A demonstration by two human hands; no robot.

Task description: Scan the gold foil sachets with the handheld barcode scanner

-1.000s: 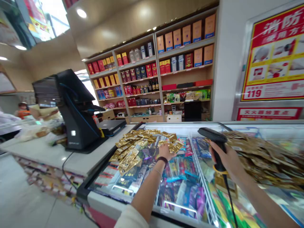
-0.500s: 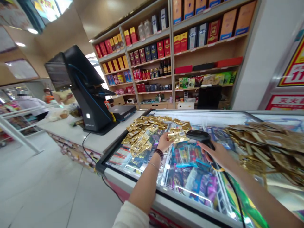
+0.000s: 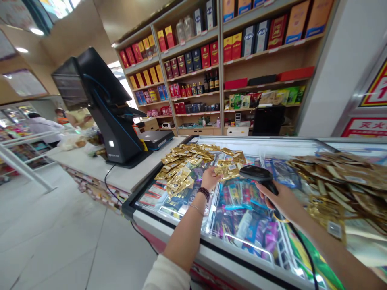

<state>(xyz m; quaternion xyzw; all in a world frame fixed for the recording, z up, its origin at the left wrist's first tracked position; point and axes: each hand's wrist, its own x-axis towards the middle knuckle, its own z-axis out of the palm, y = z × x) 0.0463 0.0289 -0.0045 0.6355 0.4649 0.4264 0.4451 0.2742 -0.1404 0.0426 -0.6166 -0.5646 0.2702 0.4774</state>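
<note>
My right hand (image 3: pixel 279 197) is wrapped round the handle of a black barcode scanner (image 3: pixel 256 173), its head pointing left. A cable runs down from the grip. My left hand (image 3: pixel 211 179), with a beaded bracelet at the wrist, pinches the near edge of a gold foil packet (image 3: pixel 226 171) lying in front of the scanner head. To the left spreads a heap of gold packets (image 3: pixel 181 173) on the glass top of a chest freezer (image 3: pixel 242 141). On the right lies a pile of larger brown-gold packets (image 3: pixel 344 177).
Frozen goods in wire baskets (image 3: pixel 214 205) show through the glass. A black point-of-sale terminal (image 3: pixel 102 117) and a flat scale (image 3: pixel 157 139) stand on the counter (image 3: pixel 127 177) at left. Behind are shelves (image 3: pixel 220 72) of boxed bottles. Other people (image 3: pixel 44 127) are at far left.
The scanner and my right hand have shifted slightly right, away from the packet in my left hand. The whole view has tilted a little.
</note>
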